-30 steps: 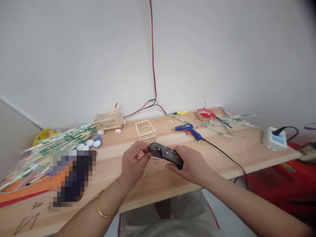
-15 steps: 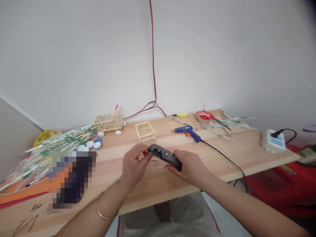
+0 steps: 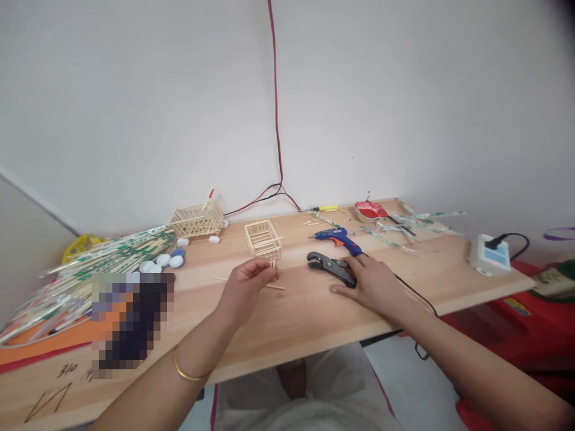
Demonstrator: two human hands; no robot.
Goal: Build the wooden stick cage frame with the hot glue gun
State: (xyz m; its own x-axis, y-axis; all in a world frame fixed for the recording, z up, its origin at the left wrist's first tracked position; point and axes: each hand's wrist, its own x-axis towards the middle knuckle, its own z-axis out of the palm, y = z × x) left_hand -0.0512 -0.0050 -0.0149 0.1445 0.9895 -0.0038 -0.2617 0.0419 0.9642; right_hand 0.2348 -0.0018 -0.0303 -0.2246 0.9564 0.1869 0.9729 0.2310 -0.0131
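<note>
My left hand is closed in a pinch on a short piece of wooden stick, whose end shows above the fingertips. Just behind it stands a small open frame box of sticks. A loose stick lies beneath the pinch. Dark locking pliers rest on the table, jaws pointing left. Over their handle end lies my right hand, its fingers stretched and thumb apart. Beyond the pliers is a blue glue gun, partly behind the right fingers.
A larger stick cart with white wheels stands at the back left. Bottle caps and bagged sticks are left. A red-topped dish and torn wrappers sit at the back right, a power socket near the right edge.
The pliers have gone from my right hand's grip in the air down onto the table, to the right. My right hand has opened. My left hand keeps its pinch, nearly in place.
</note>
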